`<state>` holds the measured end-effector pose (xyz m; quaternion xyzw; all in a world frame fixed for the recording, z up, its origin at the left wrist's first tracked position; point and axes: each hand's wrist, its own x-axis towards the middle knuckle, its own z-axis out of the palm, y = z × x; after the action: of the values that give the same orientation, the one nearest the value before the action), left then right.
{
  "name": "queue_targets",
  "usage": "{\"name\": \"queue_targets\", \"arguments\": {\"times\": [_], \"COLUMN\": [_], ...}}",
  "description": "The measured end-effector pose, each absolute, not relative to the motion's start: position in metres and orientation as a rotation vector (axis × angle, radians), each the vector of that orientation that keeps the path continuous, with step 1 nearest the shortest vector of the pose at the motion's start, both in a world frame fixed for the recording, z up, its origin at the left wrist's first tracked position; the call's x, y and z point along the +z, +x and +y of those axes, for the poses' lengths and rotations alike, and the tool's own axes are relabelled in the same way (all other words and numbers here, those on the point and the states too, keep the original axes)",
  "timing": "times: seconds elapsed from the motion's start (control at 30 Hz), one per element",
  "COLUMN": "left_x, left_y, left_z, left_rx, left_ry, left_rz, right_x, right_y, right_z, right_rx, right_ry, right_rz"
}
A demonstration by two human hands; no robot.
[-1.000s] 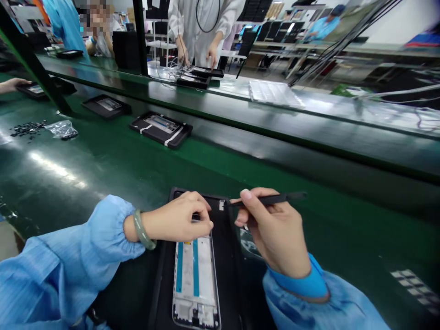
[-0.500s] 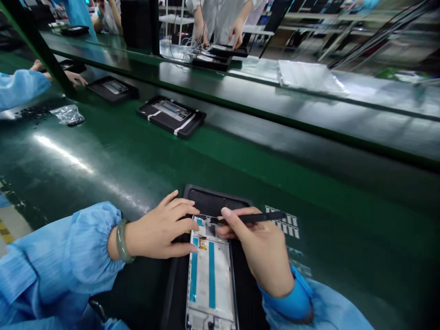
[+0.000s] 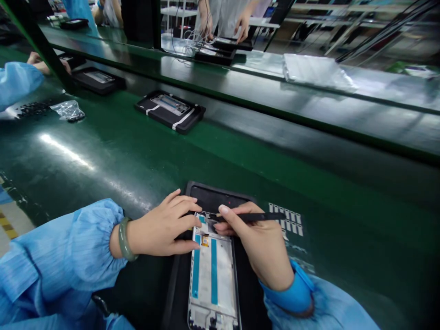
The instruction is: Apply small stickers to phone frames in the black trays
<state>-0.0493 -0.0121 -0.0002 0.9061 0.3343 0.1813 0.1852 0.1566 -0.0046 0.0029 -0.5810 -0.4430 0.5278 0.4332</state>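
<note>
A phone frame (image 3: 213, 279), white inside with two blue strips, lies in a black tray (image 3: 215, 199) on the green belt in front of me. My left hand (image 3: 161, 227) rests on the frame's upper left edge, fingers stretched and pressing it down. My right hand (image 3: 256, 247) is closed on thin black tweezers (image 3: 254, 217), held level, their tip at the top end of the frame beside my left fingertips. Both arms wear blue sleeves; a green bangle (image 3: 123, 239) is on my left wrist.
Another tray with a phone frame (image 3: 170, 111) lies further up the belt, and one more (image 3: 98, 80) beyond it. A small plastic bag (image 3: 68, 111) and loose black parts (image 3: 32, 108) sit at left near a co-worker's blue sleeve (image 3: 17, 82). A strip of small white labels (image 3: 287, 221) lies right of my tray. Another person's hands (image 3: 242, 20) work across the line.
My left hand moved from pinching at the frame's top to lying flat on its left edge. The tweezers came down to the frame's top end. The view shifted slightly.
</note>
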Motion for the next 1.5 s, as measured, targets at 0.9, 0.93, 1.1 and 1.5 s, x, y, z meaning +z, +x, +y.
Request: {"name": "queue_targets", "arguments": {"times": [0.9, 0.93, 1.1, 1.5], "left_x": [0.0025, 0.0024, 0.0023, 0.0027], "left_y": [-0.0489, -0.0489, -0.0491, -0.0495], "left_z": [-0.0122, -0.0122, -0.012, -0.0125], "left_rx": [0.48, 0.482, 0.483, 0.473], "left_ry": [2.561, 2.563, 2.572, 2.568], "left_rz": [0.94, 0.939, 0.94, 0.949], "right_x": [0.0097, 0.0099, 0.0099, 0.0104], "right_y": [0.1513, 0.1512, 0.151, 0.1492], "right_z": [-0.0057, -0.0057, -0.0059, -0.0053], "right_rx": [1.27, 1.27, 1.287, 1.287], "right_ry": [-1.509, -1.506, -1.515, -1.518], "right_rz": [-1.12, -1.12, -1.101, -1.095]}}
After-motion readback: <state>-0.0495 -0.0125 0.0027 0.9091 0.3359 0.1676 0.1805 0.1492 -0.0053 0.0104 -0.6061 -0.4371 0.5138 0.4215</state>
